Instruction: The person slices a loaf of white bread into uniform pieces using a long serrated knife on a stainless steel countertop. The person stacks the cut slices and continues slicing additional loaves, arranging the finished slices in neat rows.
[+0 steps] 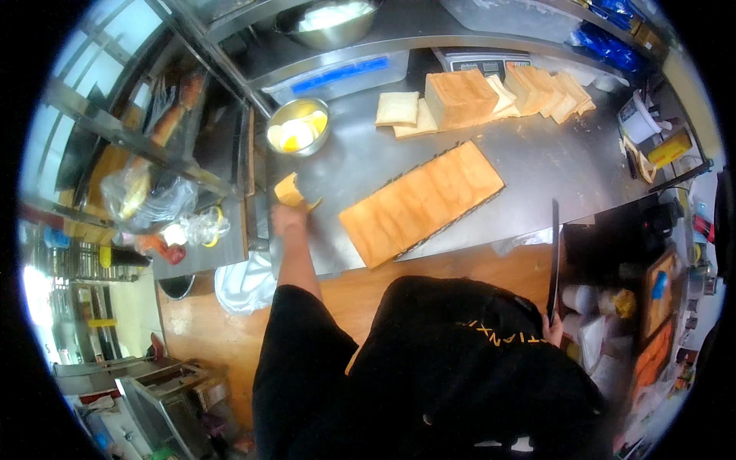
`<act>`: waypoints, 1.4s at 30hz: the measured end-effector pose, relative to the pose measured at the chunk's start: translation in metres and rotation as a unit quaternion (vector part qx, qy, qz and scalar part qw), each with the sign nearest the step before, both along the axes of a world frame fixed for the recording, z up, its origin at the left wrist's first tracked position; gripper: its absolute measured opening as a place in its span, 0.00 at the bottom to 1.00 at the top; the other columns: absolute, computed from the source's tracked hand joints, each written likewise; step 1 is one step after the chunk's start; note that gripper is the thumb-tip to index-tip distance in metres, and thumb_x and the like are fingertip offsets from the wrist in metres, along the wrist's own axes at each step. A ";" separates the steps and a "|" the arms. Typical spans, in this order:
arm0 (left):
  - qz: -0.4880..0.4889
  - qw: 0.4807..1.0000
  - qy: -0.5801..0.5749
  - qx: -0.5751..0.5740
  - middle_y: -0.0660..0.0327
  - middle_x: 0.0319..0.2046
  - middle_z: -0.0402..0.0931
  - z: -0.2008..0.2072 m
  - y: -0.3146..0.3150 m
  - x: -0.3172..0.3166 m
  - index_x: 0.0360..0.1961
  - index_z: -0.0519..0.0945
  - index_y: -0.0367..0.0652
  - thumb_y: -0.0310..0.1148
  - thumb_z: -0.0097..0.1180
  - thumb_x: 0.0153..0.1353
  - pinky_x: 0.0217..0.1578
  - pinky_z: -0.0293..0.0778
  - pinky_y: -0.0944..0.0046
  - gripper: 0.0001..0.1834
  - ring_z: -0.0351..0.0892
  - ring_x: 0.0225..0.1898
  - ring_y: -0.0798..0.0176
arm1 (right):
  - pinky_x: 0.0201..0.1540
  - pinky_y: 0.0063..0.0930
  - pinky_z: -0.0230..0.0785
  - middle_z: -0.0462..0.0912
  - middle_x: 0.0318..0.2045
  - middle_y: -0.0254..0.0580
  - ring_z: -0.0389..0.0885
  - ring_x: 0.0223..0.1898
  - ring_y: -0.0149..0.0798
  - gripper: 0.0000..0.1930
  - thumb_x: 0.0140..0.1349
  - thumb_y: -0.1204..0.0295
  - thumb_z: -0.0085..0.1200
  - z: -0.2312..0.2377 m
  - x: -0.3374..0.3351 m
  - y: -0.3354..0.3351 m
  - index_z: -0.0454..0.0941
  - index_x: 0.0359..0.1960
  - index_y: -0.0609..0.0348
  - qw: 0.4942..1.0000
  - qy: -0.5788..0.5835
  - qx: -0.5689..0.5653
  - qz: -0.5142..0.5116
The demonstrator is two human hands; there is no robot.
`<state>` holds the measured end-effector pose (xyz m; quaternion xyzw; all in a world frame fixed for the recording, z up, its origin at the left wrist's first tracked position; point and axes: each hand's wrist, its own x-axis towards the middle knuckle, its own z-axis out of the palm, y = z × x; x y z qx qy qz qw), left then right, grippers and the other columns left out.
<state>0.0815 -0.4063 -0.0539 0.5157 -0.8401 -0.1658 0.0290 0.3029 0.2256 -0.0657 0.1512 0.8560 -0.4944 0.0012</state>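
Note:
My left hand [289,220], at the left part of the steel table, is closed on a thin curled piece of bread crust [289,188]. Down at my right side, my right hand [552,330] grips a long knife [555,257] with its blade pointing up and away from me, off the table's front edge. Between the two hands a long golden-brown bread loaf [422,203] lies at a slant on the table, with a dark strip along its edges. Farther back stand a cut loaf block [460,100] and several bread slices [563,100], some leaning on each other.
A metal bowl [299,126] with white and yellow contents stands beyond my left hand. Behind it sits a clear plastic box [345,77] under a steel shelf [414,34]. A scale [487,61] is behind the bread. Bagged items [142,195] lie at left; a white tub [638,117] stands at right.

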 end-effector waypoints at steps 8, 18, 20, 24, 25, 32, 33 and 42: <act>0.139 0.682 0.471 0.541 0.58 0.42 0.75 -0.069 -0.033 0.014 0.51 0.72 0.44 0.38 0.55 0.52 0.42 0.72 0.53 0.24 0.76 0.43 0.55 | 0.15 0.24 0.55 0.64 0.16 0.28 0.63 0.13 0.25 0.07 0.64 0.70 0.48 -0.008 0.010 -0.034 0.68 0.31 0.58 0.992 -0.034 -0.002 -0.121; 0.044 0.568 0.417 0.708 0.53 0.56 0.66 -0.021 0.054 0.069 0.57 0.66 0.41 0.54 0.45 0.62 0.59 0.59 0.47 0.31 0.65 0.57 0.49 | 0.39 0.26 0.70 0.80 0.40 0.38 0.75 0.37 0.31 0.17 0.65 0.61 0.47 0.015 -0.204 -0.122 0.74 0.53 0.53 0.976 0.003 -0.219 -0.012; 0.088 0.545 0.403 0.730 0.51 0.61 0.61 -0.009 0.078 0.064 0.62 0.61 0.41 0.55 0.36 0.65 0.62 0.56 0.49 0.34 0.60 0.62 0.49 | 0.49 0.28 0.67 0.78 0.45 0.37 0.74 0.45 0.34 0.19 0.65 0.61 0.46 0.028 -0.240 -0.148 0.72 0.54 0.55 0.971 0.076 -0.226 0.021; -0.047 0.587 0.400 0.703 0.52 0.59 0.64 -0.022 0.101 0.053 0.62 0.62 0.38 0.52 0.33 0.67 0.57 0.64 0.52 0.32 0.66 0.59 0.51 | 0.52 0.27 0.64 0.78 0.46 0.38 0.73 0.48 0.31 0.19 0.66 0.61 0.46 0.043 -0.276 -0.180 0.74 0.51 0.61 0.930 0.097 -0.354 0.033; -0.063 0.597 0.392 0.697 0.52 0.59 0.64 -0.019 0.110 0.047 0.61 0.62 0.38 0.51 0.34 0.67 0.57 0.65 0.52 0.31 0.66 0.58 0.51 | 0.52 0.26 0.64 0.78 0.46 0.38 0.73 0.48 0.31 0.18 0.66 0.62 0.46 0.037 -0.279 -0.182 0.74 0.51 0.61 0.927 0.084 -0.363 0.033; -0.165 0.635 0.354 0.667 0.53 0.58 0.66 -0.004 0.135 0.022 0.61 0.63 0.38 0.48 0.34 0.67 0.55 0.67 0.54 0.29 0.68 0.56 0.53 | 0.46 0.22 0.66 0.79 0.37 0.34 0.73 0.40 0.26 0.14 0.65 0.66 0.48 0.021 -0.252 -0.170 0.77 0.46 0.62 0.908 0.146 -0.392 -0.011; -0.181 0.637 0.346 0.665 0.53 0.57 0.66 -0.003 0.139 0.017 0.61 0.63 0.38 0.48 0.35 0.68 0.55 0.68 0.54 0.29 0.69 0.56 0.53 | 0.43 0.22 0.66 0.79 0.34 0.31 0.73 0.37 0.25 0.14 0.65 0.65 0.49 0.018 -0.247 -0.166 0.78 0.44 0.62 0.895 0.163 -0.414 -0.028; -0.294 0.518 0.254 0.762 0.56 0.59 0.63 0.004 0.186 -0.025 0.62 0.59 0.39 0.40 0.31 0.70 0.58 0.65 0.57 0.24 0.64 0.59 0.56 | 0.48 0.22 0.66 0.80 0.40 0.33 0.74 0.42 0.26 0.15 0.67 0.64 0.47 0.018 -0.255 -0.112 0.77 0.46 0.63 0.851 0.149 -0.498 -0.071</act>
